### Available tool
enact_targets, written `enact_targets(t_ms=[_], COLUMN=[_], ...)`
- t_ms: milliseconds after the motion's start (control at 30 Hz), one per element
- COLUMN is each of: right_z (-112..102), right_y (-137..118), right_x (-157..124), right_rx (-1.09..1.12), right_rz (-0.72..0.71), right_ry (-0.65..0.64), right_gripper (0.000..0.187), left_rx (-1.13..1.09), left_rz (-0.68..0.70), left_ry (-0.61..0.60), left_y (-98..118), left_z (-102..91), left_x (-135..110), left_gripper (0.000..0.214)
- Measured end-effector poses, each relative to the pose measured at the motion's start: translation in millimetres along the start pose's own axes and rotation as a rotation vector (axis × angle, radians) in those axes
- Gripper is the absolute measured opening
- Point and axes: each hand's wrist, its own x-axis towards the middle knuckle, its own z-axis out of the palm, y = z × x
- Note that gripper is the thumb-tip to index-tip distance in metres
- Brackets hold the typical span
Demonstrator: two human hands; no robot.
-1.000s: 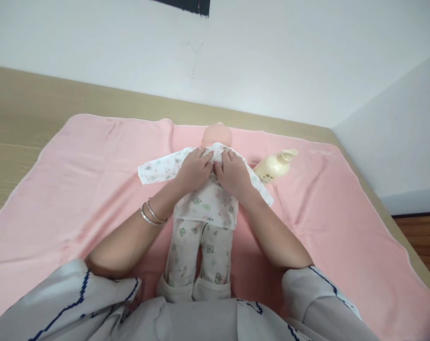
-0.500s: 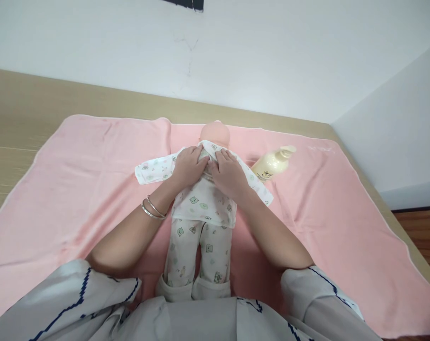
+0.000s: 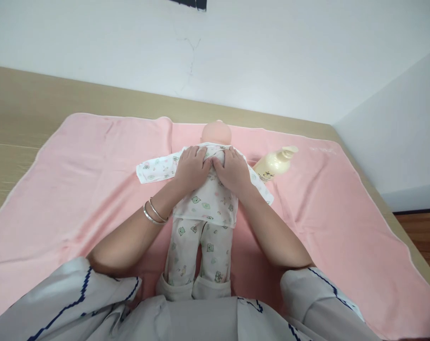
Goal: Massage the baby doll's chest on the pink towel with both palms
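Observation:
A baby doll [image 3: 217, 132] in a white printed top [image 3: 215, 208] and matching trousers [image 3: 210, 246] lies stretched out, head away from me. Its face does not show. My left hand [image 3: 192, 168] rests flat on the left side of its upper torso, fingers pointing toward the head. Mirroring it, my right hand [image 3: 234, 170] lies on the right side. The two thumbs come close together at the middle, over creased cloth. Both hands press on the top without grasping it. The doll's sleeves spread out to either side.
A cream pump bottle [image 3: 273, 163] lies tilted beside the doll's right-hand sleeve. Under everything is a pink blanket [image 3: 325, 227] on a wooden surface [image 3: 30, 104]. A white wall [image 3: 257, 61] rises behind, with another wall at the right.
My hands have shifted slightly, the right one a little to the right and turned straighter. The cloth near the collar, bunched before, lies flatter. The doll and bottle stay in place.

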Motion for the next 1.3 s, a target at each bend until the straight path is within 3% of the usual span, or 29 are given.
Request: enact_targets(t_ms=[400, 700, 1000, 1300], right_z=[5, 2, -10, -4], right_y=[0, -4, -24, 5], right_x=[-3, -6, -30, 5], right_rx=[-0.054, -0.074, -0.147, 0.028], right_rz=[-0.001, -0.009, -0.134, -0.043], right_ry=[-0.003, -0.032, -0.042, -0.047], right_gripper=[0.066, 0.069, 0.063, 0.066], left_rx=[0.032, 0.01, 0.032, 0.004], left_rz=[-0.039, -0.081, -0.114, -0.026], left_ry=[-0.057, -0.098, -0.145, -0.135], left_y=[8, -10, -10, 6], left_z=[-8.2, -5.2, -7.1, -14.8], left_x=[0, 15, 19, 2], left_gripper=[0.047, 0.048, 0.058, 0.054])
